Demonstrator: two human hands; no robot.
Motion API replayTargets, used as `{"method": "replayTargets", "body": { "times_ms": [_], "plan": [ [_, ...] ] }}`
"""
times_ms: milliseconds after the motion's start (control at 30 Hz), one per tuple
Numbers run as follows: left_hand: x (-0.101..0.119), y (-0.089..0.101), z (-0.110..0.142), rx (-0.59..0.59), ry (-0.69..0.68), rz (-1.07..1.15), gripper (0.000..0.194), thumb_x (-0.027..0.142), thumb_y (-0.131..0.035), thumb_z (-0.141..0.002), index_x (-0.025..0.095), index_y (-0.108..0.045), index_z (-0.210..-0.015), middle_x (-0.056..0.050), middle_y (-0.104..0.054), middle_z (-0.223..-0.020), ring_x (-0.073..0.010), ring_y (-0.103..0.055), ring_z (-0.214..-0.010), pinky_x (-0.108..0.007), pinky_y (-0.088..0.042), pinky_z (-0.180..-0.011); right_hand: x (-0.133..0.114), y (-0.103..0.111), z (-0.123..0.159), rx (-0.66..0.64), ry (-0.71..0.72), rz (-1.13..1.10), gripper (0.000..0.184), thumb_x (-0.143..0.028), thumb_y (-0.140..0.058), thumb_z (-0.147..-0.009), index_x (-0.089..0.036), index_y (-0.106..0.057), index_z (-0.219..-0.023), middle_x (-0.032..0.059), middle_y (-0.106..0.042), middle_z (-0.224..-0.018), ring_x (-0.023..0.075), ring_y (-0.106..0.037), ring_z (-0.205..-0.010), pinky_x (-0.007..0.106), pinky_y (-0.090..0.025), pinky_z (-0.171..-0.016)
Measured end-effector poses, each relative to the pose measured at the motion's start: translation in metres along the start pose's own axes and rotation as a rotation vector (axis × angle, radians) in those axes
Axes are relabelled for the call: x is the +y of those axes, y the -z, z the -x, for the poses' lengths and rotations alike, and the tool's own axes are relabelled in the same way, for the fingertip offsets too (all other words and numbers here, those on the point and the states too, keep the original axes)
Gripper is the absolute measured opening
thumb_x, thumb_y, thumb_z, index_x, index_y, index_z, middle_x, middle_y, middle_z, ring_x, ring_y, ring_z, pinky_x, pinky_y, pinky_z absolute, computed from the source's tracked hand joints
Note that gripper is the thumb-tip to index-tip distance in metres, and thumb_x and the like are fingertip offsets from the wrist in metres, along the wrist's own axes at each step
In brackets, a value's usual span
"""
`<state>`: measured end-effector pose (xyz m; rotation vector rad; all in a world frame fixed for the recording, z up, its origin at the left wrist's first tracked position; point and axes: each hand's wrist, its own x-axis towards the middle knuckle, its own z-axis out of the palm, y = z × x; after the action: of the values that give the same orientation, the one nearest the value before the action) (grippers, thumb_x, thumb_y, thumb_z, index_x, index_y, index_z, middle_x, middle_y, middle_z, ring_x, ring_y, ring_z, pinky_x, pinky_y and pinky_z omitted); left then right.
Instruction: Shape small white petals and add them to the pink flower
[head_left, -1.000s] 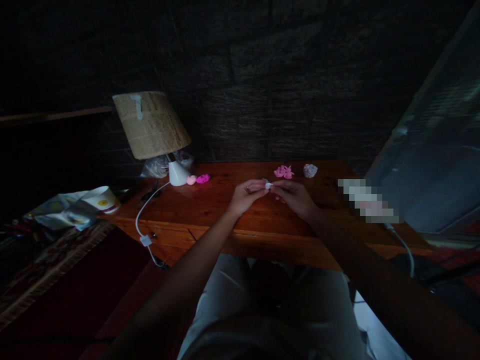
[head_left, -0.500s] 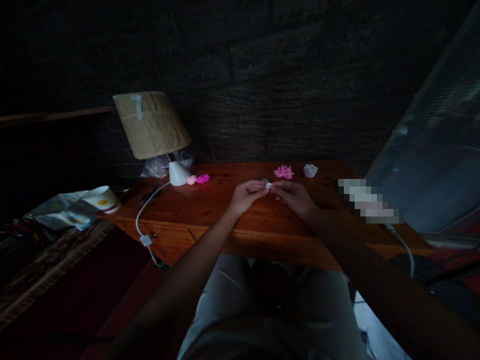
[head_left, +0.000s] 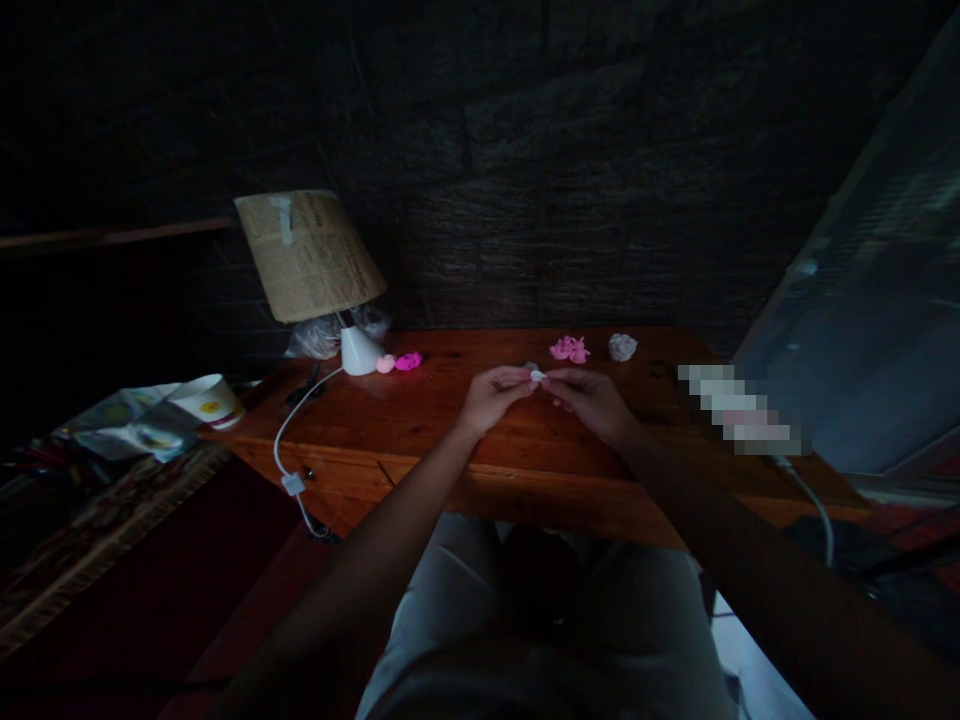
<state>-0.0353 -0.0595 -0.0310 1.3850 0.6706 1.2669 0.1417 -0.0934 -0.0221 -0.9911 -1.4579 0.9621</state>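
Between their fingertips, my left hand (head_left: 495, 392) and my right hand (head_left: 589, 396) pinch a small white piece (head_left: 536, 376), soft-looking like modelling clay. Both hands are closed on it above the wooden desk (head_left: 435, 420). Just beyond my fingers lies a small greyish lump, partly hidden. Farther back are pink shaped clay pieces (head_left: 570, 349), and to their right a whitish crumpled lump (head_left: 622, 347). Over by the lamp sit a pale pink ball (head_left: 385, 363) and a bright magenta lump (head_left: 409, 361).
A lamp (head_left: 360, 352) with a newsprint shade stands at the back left, its white cord looping over the front edge. Dark scissors (head_left: 305, 385) lie beside it. A paper cup (head_left: 210, 402) stands at the far left. A blurred-out object (head_left: 739, 408) lies at the right.
My fingers have shifted slightly around the white piece, which now looks flatter. The whole view has moved a little; the other things stay in place.
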Motion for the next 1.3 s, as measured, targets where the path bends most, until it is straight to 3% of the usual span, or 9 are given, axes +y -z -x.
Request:
{"method": "replayTargets", "body": {
  "times_ms": [433,600,800,1300],
  "plan": [
    [0.0017,-0.0001,0.0011,0.028,0.018,0.021,0.041,0.035,-0.092,-0.050,0.015,-0.075,-0.081,-0.006,-0.077,-0.086,-0.0185,-0.071,-0.082,-0.042,-0.054,-0.095,-0.0019,0.0002,0.0008,0.002,-0.033,-0.009,0.031,-0.047,-0.076,-0.071,-0.022,-0.080,-0.089,0.0044,-0.075,-0.083,0.0139,-0.056,-0.064,0.028,-0.044,-0.059],
    [0.0036,-0.0019,0.0016,0.052,0.019,0.027,0.041,0.037,-0.093,-0.047,0.016,-0.076,-0.077,-0.005,-0.078,-0.082,-0.0158,-0.070,-0.077,-0.037,-0.056,-0.089,-0.0018,-0.0004,0.0005,-0.004,-0.046,-0.018,0.028,-0.044,-0.076,-0.070,-0.022,-0.080,-0.086,0.0038,-0.073,-0.081,0.0134,-0.055,-0.064,0.029,-0.043,-0.060],
    [0.0045,-0.0023,0.0017,0.059,0.020,0.021,0.042,0.038,-0.093,-0.046,0.015,-0.075,-0.076,-0.004,-0.077,-0.081,-0.0142,-0.069,-0.074,-0.032,-0.056,-0.082,-0.0019,-0.0004,0.0000,-0.011,-0.047,0.002,0.033,-0.046,-0.074,-0.070,-0.019,-0.080,-0.088,0.0025,-0.071,-0.072,0.0122,-0.052,-0.061,0.028,-0.041,-0.059],
    [0.0032,0.0003,0.0009,0.056,-0.010,0.000,0.038,0.034,-0.092,-0.051,0.015,-0.075,-0.079,-0.005,-0.077,-0.083,-0.0147,-0.069,-0.076,-0.030,-0.054,-0.080,-0.0007,-0.0005,0.0004,-0.005,-0.033,-0.001,0.035,-0.050,-0.076,-0.069,-0.020,-0.080,-0.087,0.0030,-0.072,-0.077,0.0125,-0.054,-0.062,0.027,-0.042,-0.058]
  ]
}}
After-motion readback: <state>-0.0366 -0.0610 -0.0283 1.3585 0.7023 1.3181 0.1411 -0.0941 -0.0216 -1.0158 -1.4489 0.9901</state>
